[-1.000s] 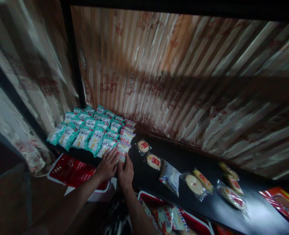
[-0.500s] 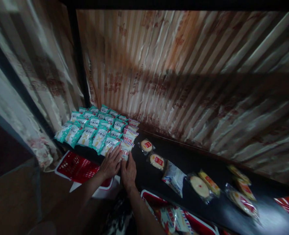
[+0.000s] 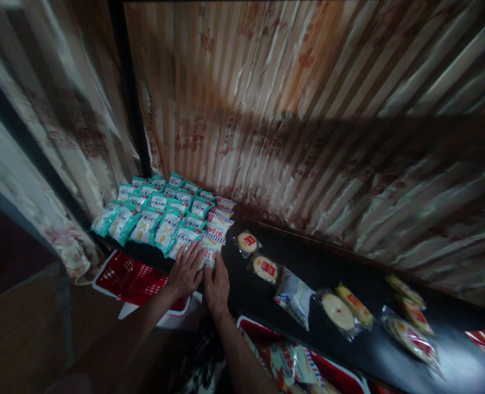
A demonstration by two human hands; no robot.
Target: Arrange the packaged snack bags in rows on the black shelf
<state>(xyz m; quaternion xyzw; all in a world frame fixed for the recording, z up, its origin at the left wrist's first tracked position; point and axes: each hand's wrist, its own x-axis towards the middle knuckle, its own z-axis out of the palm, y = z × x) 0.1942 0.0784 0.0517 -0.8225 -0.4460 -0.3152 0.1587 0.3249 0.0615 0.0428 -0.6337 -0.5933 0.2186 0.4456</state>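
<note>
A white snack bag (image 3: 212, 247) with a red-and-blue striped edge lies at the front of a short row of like bags on the black shelf. Flat across its left edge and the neighbouring teal-and-white snack bag (image 3: 185, 239) rests my left hand (image 3: 186, 271), open with fingers stretched. Along the lower right side of the striped bag sits my right hand (image 3: 217, 284), its fingers extended and its thumb by the bottom edge. The fingertips touch the bag; their undersides are hidden. Several rows of teal bags (image 3: 146, 224) fill the shelf's left end.
Round wrapped biscuits (image 3: 264, 268), a blue-and-white bag (image 3: 295, 295) and yellow packets (image 3: 354, 305) lie along the black shelf (image 3: 250, 298) to the right. Below its front edge are a red basket (image 3: 130, 279) and another basket (image 3: 343, 377) of bags. A dark post (image 3: 133, 93) stands behind.
The camera view has shifted slightly. Both hands stay at the striped snack bag, with hardly any movement.
</note>
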